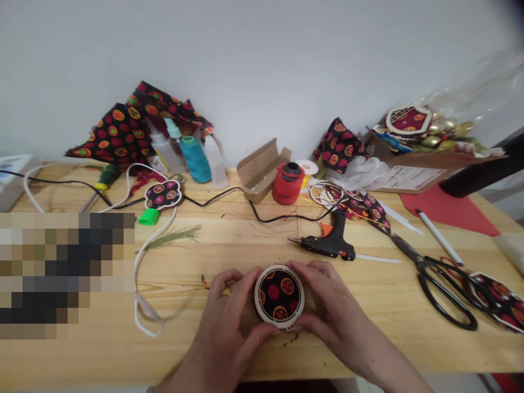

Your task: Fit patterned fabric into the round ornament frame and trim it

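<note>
A round ornament with a pale wooden ring around black fabric patterned in red and orange is held just above the table near its front edge. My left hand grips its left side, thumb along the lower rim and fingers round the upper left. On the right side my right hand closes on the rim the same way. Small loops stick out at the top and bottom of the ring. Beyond my hands lies a black glue gun with a white glue stick in its back end.
Black-handled scissors lie at the right beside another fabric ornament. Behind are a red thread spool, a teal thread cone, a small cardboard box and a filled carton. Cables cross the left side; the left corner is blurred out.
</note>
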The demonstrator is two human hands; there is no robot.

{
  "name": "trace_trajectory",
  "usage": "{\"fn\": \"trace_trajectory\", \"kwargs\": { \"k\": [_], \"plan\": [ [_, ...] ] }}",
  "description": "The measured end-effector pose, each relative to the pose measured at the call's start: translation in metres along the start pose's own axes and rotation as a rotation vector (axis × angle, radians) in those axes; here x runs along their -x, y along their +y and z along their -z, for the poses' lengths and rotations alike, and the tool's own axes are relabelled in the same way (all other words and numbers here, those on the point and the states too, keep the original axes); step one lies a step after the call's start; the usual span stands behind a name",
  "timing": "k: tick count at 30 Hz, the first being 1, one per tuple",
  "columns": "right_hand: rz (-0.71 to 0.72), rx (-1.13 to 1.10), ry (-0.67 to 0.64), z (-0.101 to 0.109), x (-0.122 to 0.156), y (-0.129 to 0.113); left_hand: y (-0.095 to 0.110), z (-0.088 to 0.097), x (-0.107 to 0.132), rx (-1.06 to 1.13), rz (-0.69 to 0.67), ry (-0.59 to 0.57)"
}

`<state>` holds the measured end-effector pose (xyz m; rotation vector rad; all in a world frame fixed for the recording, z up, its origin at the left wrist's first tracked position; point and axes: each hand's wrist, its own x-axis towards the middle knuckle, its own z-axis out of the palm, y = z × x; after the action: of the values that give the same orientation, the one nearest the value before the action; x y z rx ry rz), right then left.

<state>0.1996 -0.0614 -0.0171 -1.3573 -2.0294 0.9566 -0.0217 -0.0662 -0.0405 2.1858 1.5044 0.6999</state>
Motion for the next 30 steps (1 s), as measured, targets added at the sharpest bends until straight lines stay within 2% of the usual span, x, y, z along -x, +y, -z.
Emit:
{"fn": "trace_trajectory", "kwargs": {
  "k": [13,15,19,21,30],
  "plan": [
    [0.006,0.014,0.029,-0.0010,-0.0019,-0.0017,-0.0013,-0.0003,-0.0007,-0.011,-0.012,0.012],
    [0.011,0.013,0.034,-0.0013,-0.0022,-0.0018,-0.0006,0.0003,-0.0019,-0.023,-0.050,0.021],
    [0.008,0.007,0.042,-0.0024,-0.0024,-0.0020,-0.0004,0.0003,-0.0046,-0.064,-0.217,0.091],
    [0.002,0.002,0.042,-0.0029,-0.0024,-0.0020,-0.0008,-0.0006,-0.0045,-0.089,-0.246,0.110],
    [-0.008,0.012,0.048,-0.0035,-0.0020,-0.0004,0.0003,0.0013,0.0028,-0.068,-0.186,0.042]
  ]
}}
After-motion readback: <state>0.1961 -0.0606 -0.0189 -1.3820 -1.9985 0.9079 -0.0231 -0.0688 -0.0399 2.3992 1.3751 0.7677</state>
